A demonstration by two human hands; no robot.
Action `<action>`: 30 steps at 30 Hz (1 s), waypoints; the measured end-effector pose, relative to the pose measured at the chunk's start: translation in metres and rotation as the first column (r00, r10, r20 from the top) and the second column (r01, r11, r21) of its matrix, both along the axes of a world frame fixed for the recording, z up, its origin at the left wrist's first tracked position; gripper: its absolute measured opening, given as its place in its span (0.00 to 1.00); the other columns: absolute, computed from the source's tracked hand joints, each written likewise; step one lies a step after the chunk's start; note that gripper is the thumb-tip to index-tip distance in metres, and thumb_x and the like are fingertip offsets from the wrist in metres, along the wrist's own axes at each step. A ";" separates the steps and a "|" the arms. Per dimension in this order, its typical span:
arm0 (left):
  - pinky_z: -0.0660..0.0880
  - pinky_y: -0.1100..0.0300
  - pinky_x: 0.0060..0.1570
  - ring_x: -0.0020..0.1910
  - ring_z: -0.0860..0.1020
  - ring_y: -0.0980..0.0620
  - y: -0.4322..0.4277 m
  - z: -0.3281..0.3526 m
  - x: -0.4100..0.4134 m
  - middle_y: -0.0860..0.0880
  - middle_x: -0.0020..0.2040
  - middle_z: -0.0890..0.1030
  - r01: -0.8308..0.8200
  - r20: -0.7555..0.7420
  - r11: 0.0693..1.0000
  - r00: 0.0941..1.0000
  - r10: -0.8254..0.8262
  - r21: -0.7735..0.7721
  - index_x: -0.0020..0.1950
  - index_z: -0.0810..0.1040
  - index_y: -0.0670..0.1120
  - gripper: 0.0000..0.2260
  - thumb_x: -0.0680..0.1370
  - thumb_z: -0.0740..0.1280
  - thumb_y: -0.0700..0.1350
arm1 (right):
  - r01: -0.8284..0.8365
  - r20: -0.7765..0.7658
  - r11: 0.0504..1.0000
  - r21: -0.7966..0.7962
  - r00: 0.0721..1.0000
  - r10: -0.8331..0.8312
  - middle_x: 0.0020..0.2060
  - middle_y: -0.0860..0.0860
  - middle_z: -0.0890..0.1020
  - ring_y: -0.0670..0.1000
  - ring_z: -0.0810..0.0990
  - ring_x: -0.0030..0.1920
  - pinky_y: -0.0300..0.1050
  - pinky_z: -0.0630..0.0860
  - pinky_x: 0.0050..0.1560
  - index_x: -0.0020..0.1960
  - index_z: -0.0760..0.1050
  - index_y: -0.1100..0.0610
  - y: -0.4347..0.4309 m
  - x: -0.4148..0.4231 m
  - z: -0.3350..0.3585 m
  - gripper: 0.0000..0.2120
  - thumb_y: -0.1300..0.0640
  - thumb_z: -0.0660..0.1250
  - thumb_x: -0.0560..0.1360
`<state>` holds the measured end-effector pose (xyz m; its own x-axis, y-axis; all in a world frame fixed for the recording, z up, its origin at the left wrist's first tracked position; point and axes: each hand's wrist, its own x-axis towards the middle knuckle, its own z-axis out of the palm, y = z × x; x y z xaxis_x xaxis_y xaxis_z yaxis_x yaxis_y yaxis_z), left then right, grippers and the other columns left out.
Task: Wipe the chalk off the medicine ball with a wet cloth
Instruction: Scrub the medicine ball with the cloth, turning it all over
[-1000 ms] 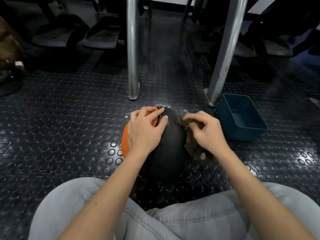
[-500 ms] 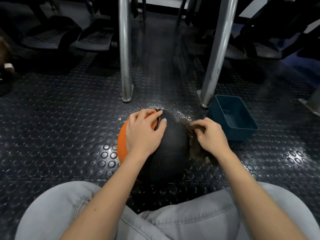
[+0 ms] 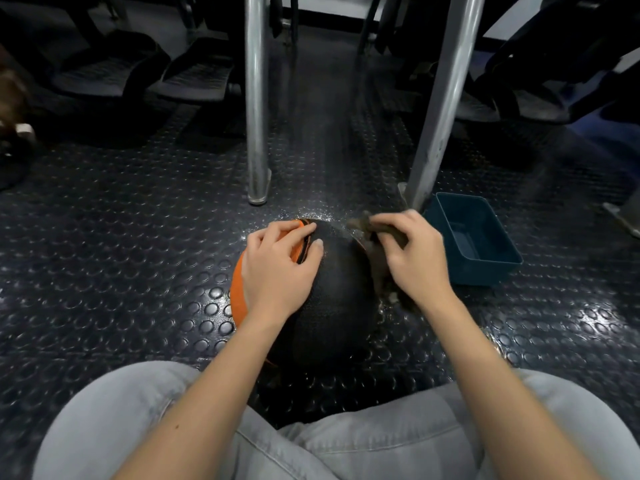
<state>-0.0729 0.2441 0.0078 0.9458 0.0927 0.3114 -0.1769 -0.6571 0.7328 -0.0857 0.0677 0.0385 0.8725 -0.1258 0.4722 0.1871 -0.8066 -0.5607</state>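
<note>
Ball: the black and orange medicine ball (image 3: 332, 306) sits on the studded floor (image 3: 121, 258), just in front of knees in grey jeans (image 3: 346, 445).
Left hand: the left hand (image 3: 277, 271) rests on the upper left of the ball, fingers spread over the orange stripe, grasping nothing.
Right hand: the right hand (image 3: 415, 265) grips the cloth (image 3: 376, 268) and presses it on the upper right side of the ball.
Cloth: brown, crumpled, partly hidden under the fingers.
Tub: a blue tub (image 3: 485, 273) stands just beside the right hand.
Behind: 2 metal legs (image 3: 256, 98) stand beyond the ball; small shiny drops lie there.
</note>
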 end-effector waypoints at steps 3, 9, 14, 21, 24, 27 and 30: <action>0.64 0.61 0.59 0.58 0.64 0.58 -0.002 0.002 0.000 0.62 0.58 0.75 0.012 0.017 0.999 1.000 -0.013 0.034 0.59 0.79 0.60 0.12 0.76 0.66 0.54 | -0.212 -0.008 0.976 -0.056 0.977 0.212 0.44 0.49 0.78 0.52 0.76 0.48 0.45 0.73 0.51 0.52 0.81 0.53 0.022 -0.002 0.001 0.12 0.66 0.65 0.73; 0.61 0.62 0.60 0.60 0.65 0.58 -0.007 0.003 -0.002 0.63 0.59 0.75 0.027 0.021 0.999 0.999 -0.027 0.041 0.59 0.79 0.60 0.12 0.77 0.65 0.56 | 0.122 -0.330 0.988 -0.093 0.933 -0.146 0.48 0.48 0.77 0.53 0.76 0.56 0.43 0.70 0.56 0.51 0.81 0.49 -0.034 0.009 -0.004 0.13 0.65 0.66 0.74; 0.63 0.60 0.59 0.59 0.66 0.56 -0.006 0.004 0.001 0.61 0.58 0.76 0.008 0.022 0.999 1.000 -0.010 0.053 0.60 0.80 0.58 0.12 0.77 0.65 0.55 | -0.261 -0.127 0.934 0.244 0.946 0.298 0.45 0.50 0.82 0.42 0.78 0.46 0.33 0.71 0.52 0.48 0.81 0.51 0.005 0.000 0.022 0.15 0.69 0.69 0.70; 0.60 0.64 0.58 0.59 0.65 0.58 -0.007 0.004 0.000 0.62 0.59 0.75 0.025 0.017 0.999 1.000 -0.025 0.042 0.60 0.79 0.59 0.12 0.77 0.65 0.56 | 0.077 -0.313 0.985 0.155 0.949 -0.025 0.44 0.44 0.80 0.46 0.79 0.51 0.42 0.72 0.53 0.44 0.79 0.46 -0.030 0.008 -0.002 0.16 0.68 0.69 0.72; 0.62 0.62 0.59 0.59 0.66 0.55 -0.007 0.004 0.002 0.62 0.59 0.75 0.021 0.008 0.998 1.000 -0.021 0.053 0.60 0.79 0.59 0.12 0.77 0.65 0.55 | -0.241 -0.140 0.787 0.568 0.914 0.380 0.38 0.41 0.83 0.39 0.80 0.42 0.36 0.76 0.48 0.43 0.80 0.49 -0.008 -0.002 0.020 0.17 0.72 0.69 0.70; 0.62 0.61 0.60 0.59 0.66 0.55 -0.006 0.005 0.002 0.62 0.59 0.75 0.021 0.005 0.999 1.000 -0.021 0.046 0.60 0.79 0.59 0.12 0.77 0.65 0.55 | -0.352 -0.262 0.875 0.333 0.857 0.444 0.42 0.45 0.81 0.43 0.79 0.45 0.39 0.74 0.54 0.43 0.81 0.47 -0.006 0.003 0.013 0.18 0.71 0.70 0.69; 0.62 0.60 0.62 0.60 0.65 0.56 -0.010 0.005 0.001 0.62 0.59 0.75 0.033 -0.005 0.998 0.999 -0.033 0.052 0.60 0.79 0.59 0.12 0.77 0.65 0.56 | -0.138 -0.302 0.986 -0.088 0.947 0.106 0.43 0.47 0.78 0.51 0.78 0.49 0.48 0.73 0.56 0.45 0.82 0.48 -0.030 0.012 -0.001 0.16 0.70 0.69 0.70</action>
